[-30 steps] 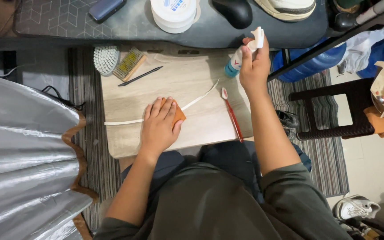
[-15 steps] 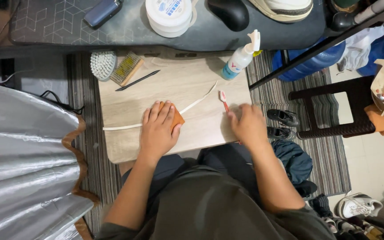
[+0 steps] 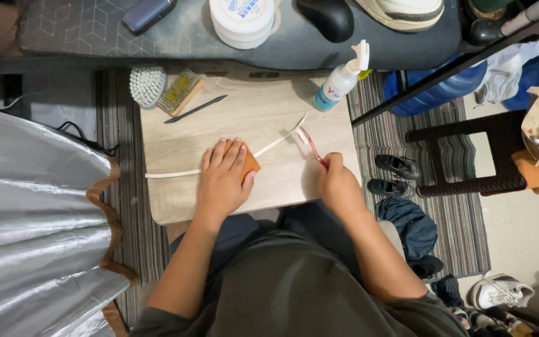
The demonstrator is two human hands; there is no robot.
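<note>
The right hand (image 3: 338, 184) is down off the spray bottle (image 3: 339, 80) now, which stands alone at the far edge of the counter (image 3: 263, 112). A second ago that hand held the bottle up; then it dropped beside the red toothbrush (image 3: 312, 145). Now its fingers are closed around the toothbrush handle, bristle end lifted toward the white strip (image 3: 282, 138).

we see a matt pale wood-grain table (image 3: 269, 112), a glossy plastic spray bottle (image 3: 339, 82), a translucent red plastic toothbrush (image 3: 312, 145), a smooth white strip (image 3: 176, 173) and shiny silver cloth (image 3: 32, 237).
</note>
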